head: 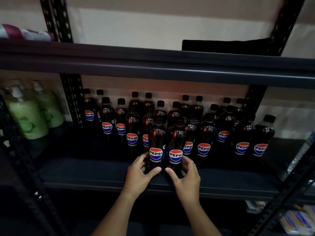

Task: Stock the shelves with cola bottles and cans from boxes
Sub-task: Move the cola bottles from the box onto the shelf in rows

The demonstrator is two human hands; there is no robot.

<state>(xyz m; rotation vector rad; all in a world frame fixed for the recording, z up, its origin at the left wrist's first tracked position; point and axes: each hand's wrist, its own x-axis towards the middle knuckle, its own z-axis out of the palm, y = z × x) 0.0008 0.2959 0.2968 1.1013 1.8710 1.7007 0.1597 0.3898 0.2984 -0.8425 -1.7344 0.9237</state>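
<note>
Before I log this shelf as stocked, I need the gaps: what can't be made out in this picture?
Head view only:
- Boxes and cans: none in frame.
- Back-row bottles: labels hidden by front rows; full count unsure.
- Bases of the two front bottles: covered by the left hand and right hand.
- Green bottles: blurred, labels unreadable.
- Packages at lower right: cut off by the edge.

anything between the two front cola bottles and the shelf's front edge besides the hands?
No. In the head view only the left hand and right hand sit before the two front cola bottles; the shelf is otherwise bare to its front edge.
</note>
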